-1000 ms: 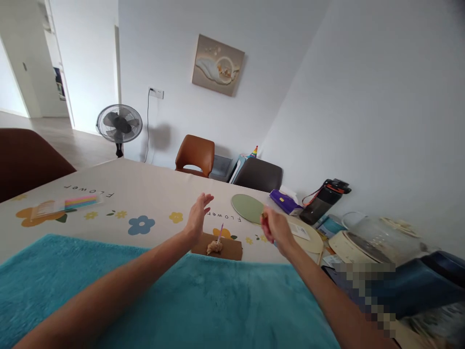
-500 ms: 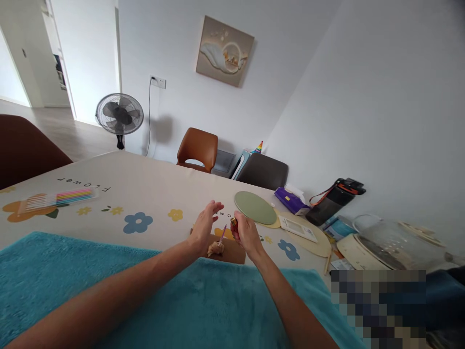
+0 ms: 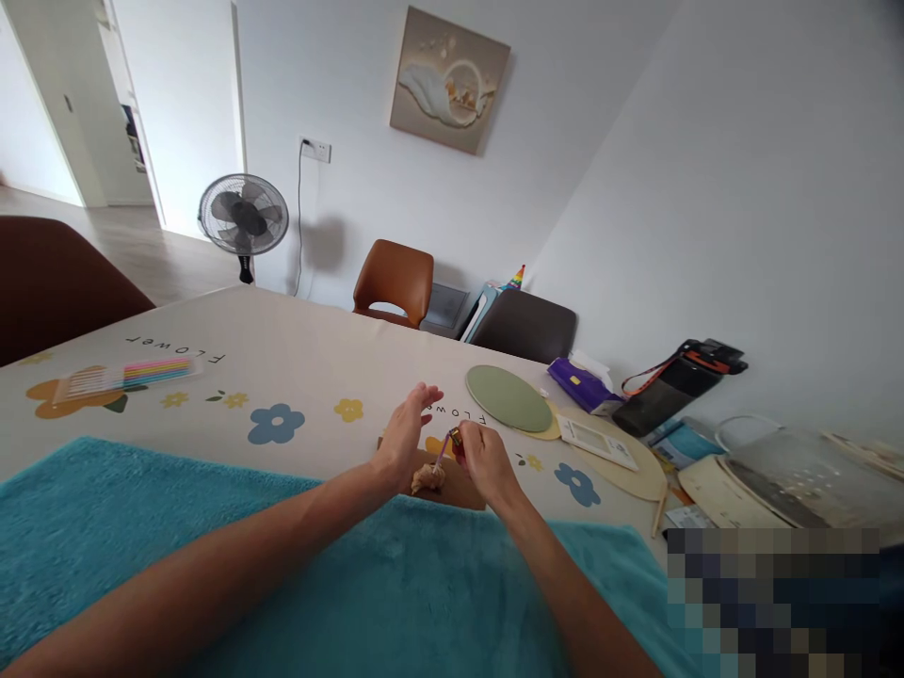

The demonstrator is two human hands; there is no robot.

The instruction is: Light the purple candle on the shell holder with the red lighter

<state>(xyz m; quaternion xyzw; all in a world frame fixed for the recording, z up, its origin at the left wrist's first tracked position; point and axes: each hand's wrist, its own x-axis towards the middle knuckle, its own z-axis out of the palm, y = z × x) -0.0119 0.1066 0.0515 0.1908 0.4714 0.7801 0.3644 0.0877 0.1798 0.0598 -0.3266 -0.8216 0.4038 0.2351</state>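
Observation:
A small tan pastry (image 3: 427, 478) with a thin pink candle (image 3: 443, 450) stuck in it sits on a brown board (image 3: 462, 485) at the far edge of a turquoise fluffy cloth (image 3: 297, 584). My left hand (image 3: 408, 435) stands open just left of the candle, fingers stretched and palm turned toward it. My right hand (image 3: 480, 459) is closed around a small red lighter (image 3: 456, 441), whose metal top is right beside the candle's tip. I see no flame.
The table (image 3: 282, 377) has a flower-print cover. A green round mat (image 3: 508, 398), a purple tissue pack (image 3: 580, 386), a black bottle (image 3: 670, 388) and a glass-lidded pot (image 3: 798, 471) lie to the right. Coloured candles in a pack (image 3: 127, 377) lie far left. Chairs and a fan (image 3: 244, 217) stand behind.
My right hand has come in from the right with the lighter, from beside the green mat to the candle's tip. My left hand stayed open beside the candle and dropped slightly.

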